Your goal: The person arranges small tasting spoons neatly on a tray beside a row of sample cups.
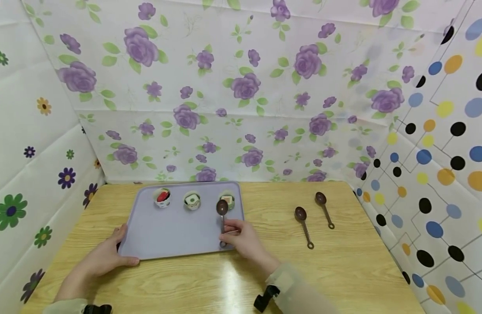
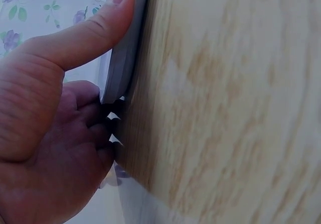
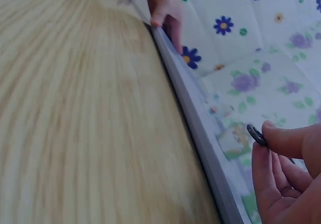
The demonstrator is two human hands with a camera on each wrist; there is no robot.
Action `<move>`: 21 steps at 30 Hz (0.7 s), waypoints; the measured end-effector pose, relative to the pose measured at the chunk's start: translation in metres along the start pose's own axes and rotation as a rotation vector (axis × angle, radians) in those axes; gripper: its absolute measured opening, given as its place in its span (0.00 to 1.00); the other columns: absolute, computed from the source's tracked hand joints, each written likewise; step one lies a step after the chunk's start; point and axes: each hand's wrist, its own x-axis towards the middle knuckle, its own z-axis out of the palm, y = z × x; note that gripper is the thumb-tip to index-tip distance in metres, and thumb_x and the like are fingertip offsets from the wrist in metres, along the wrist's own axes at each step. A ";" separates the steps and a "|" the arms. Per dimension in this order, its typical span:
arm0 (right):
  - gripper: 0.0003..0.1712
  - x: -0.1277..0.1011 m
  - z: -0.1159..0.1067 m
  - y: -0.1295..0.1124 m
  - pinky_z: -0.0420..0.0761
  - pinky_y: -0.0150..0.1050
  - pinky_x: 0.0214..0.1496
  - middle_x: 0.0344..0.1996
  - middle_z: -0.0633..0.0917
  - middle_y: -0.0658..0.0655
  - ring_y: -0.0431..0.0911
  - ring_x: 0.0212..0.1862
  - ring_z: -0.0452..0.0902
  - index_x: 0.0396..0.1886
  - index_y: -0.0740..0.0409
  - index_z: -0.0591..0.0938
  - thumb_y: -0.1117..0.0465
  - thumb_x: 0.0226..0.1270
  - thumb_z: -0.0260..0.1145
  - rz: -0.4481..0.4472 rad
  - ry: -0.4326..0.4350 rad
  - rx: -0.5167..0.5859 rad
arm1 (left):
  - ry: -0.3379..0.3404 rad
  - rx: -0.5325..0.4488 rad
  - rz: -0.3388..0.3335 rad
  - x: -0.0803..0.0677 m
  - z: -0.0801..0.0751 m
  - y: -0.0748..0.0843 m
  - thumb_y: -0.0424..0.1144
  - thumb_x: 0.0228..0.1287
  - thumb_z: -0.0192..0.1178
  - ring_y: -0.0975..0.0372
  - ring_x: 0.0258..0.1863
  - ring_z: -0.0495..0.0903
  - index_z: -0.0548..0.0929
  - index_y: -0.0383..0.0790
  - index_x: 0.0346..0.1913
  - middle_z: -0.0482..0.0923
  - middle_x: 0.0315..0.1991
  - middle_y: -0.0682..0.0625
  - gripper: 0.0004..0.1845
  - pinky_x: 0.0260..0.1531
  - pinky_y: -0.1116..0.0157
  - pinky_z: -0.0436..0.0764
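1. Head view: the step in hand looked to be laying a brown spoon (image 1: 222, 207) on the lilac tray (image 1: 174, 231). The right hand (image 1: 245, 240) pinched its handle over the tray's right part, the bowl overlapping the right cup (image 1: 231, 205) in sight. The next move, I judged, called for lowering the handle flat and letting go without knocking that cup.
2. The same view, counted: one tray; three cups on it, with the left cup (image 1: 162, 203) and middle cup (image 1: 192, 205) in the same row, a small piece in each; three spoons, one held, while the near spare spoon (image 1: 300, 213) and far spare spoon (image 1: 320, 198) lay on the table (image 1: 323, 270).
3. Left wrist view: the left hand (image 2: 60, 118) gripped one tray corner, thumb along the rim and fingers bent at its edge; no spoon showed.
4. Right wrist view: thumb and forefinger held one spoon narrowly near its ring end, above the tray's rim; blur left the cups uncountable.
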 end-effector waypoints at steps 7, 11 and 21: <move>0.25 0.008 0.053 -0.002 0.89 0.33 0.44 0.40 0.89 0.53 0.42 0.41 0.87 0.60 0.68 0.86 0.72 0.62 0.79 0.010 -0.043 0.003 | -0.004 -0.004 -0.004 0.001 -0.001 0.002 0.56 0.54 0.83 0.22 0.78 0.35 0.36 0.18 0.81 0.33 0.78 0.15 0.76 0.72 0.24 0.43; 0.25 0.016 0.081 -0.002 0.88 0.31 0.42 0.37 0.89 0.49 0.38 0.38 0.87 0.59 0.67 0.87 0.72 0.61 0.80 0.001 -0.067 -0.008 | 0.002 -0.018 0.002 -0.001 -0.001 0.004 0.55 0.53 0.83 0.23 0.78 0.34 0.37 0.17 0.81 0.32 0.78 0.15 0.75 0.73 0.25 0.43; 0.20 0.051 0.136 -0.014 0.87 0.30 0.39 0.34 0.87 0.46 0.35 0.35 0.85 0.53 0.62 0.89 0.71 0.60 0.82 0.042 0.055 -0.086 | 0.007 -0.002 0.000 -0.004 -0.001 0.006 0.56 0.53 0.83 0.23 0.78 0.37 0.38 0.17 0.81 0.34 0.78 0.15 0.75 0.73 0.26 0.45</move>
